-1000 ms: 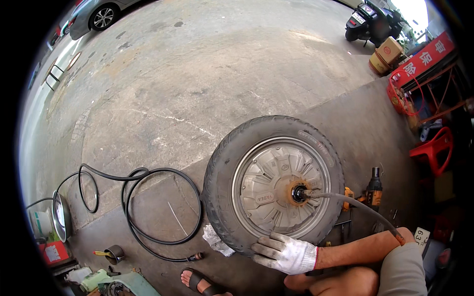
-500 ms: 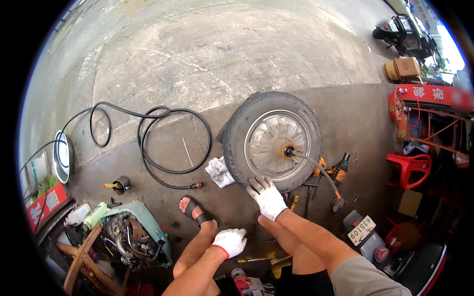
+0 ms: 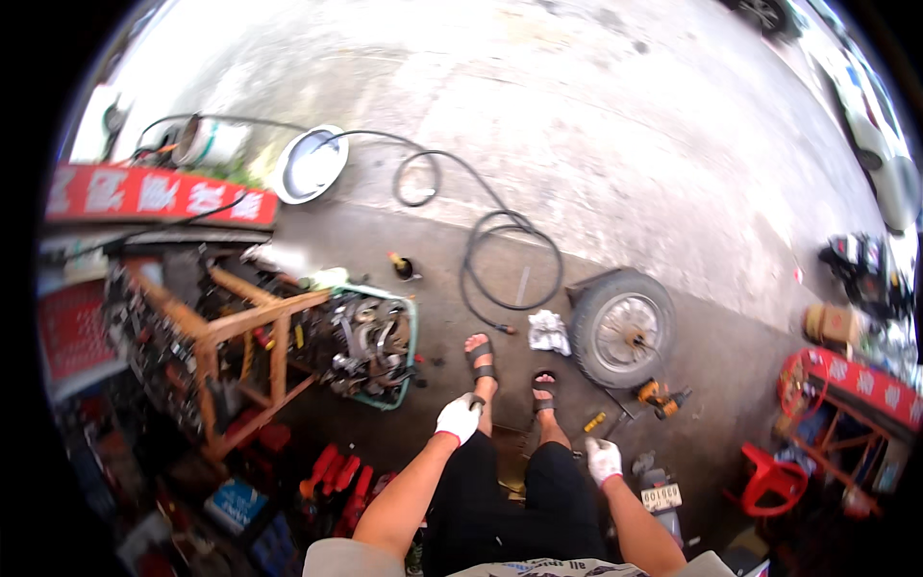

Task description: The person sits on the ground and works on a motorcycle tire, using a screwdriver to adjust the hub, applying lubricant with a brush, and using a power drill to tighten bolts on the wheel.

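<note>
Fingers, left gloved hand (image 3: 458,420): curled inward in front of the left leg; a dark patch shows at their tips, and I cannot tell whether it is a held thing or soiled glove.
Fingers, right gloved hand (image 3: 604,462): bent, beside the right knee; too blurred to tell whether they pinch anything.
Wheel (image 3: 621,325): on the dark floor (image 3: 726,361), beyond the feet and to their right, near the floor's far edge with the paler concrete; neither hand touches it.
Wheel's state: tyre (image 3: 586,337) seated around the rim, cable at the hub, mounted on no vehicle; how much work is done or left on it cannot be judged.
Power tool (image 3: 665,401): yellow and black, laid down just beside the tyre's near side.
Yellow-handled tool (image 3: 594,421): on the floor between right foot and right hand.
White cloth (image 3: 548,333): crumpled, just left of the tyre.
Black hose (image 3: 519,228): looped across the floor's far edge, its near end loose by the cloth.
</note>
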`<state>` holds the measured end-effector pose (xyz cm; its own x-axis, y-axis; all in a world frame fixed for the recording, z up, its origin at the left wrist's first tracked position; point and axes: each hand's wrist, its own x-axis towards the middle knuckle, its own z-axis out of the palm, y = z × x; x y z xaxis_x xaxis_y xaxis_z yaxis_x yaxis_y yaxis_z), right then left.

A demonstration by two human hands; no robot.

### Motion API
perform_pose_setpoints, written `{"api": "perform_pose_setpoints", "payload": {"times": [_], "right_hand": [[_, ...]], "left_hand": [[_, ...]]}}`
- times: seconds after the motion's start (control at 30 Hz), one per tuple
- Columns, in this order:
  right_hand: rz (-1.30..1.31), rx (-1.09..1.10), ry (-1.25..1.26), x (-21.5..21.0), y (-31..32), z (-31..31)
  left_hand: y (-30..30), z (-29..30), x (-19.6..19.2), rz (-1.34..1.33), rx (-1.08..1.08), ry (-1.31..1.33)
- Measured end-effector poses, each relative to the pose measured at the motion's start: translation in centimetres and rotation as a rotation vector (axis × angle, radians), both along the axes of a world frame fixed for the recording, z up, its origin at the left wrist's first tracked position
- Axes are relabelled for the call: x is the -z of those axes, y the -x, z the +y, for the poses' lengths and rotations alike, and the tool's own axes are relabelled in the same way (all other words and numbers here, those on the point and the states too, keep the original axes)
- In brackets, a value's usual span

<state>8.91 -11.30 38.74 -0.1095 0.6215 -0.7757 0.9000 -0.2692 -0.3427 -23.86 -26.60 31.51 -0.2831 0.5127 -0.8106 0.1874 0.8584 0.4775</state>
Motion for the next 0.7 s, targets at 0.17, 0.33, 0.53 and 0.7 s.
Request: {"api": "perform_pose_setpoints", "payload": {"times": [0.17,0.33,0.53,0.7], "right_hand": [[0.040,-0.102,0.195,2.7,-11.4,2.0],[-0.034,0.047,0.327,3.1,-8.1,5.9],[0.150,-0.114,0.394,6.1,2.2,13.9],[0.260,-0.269,0.416,4.3,10.0,13.7]], "left_hand": [[1.1,-9.0,-6.1,0.267,-0.397,0.160],[-4.6,-16.5,-12.4,0.203,-0.697,0.178],[-15.2,-23.5,-19.1,0.372,-0.946,0.303],[-25.6,-32.3,-18.9,0.439,-1.236,0.377]]}}
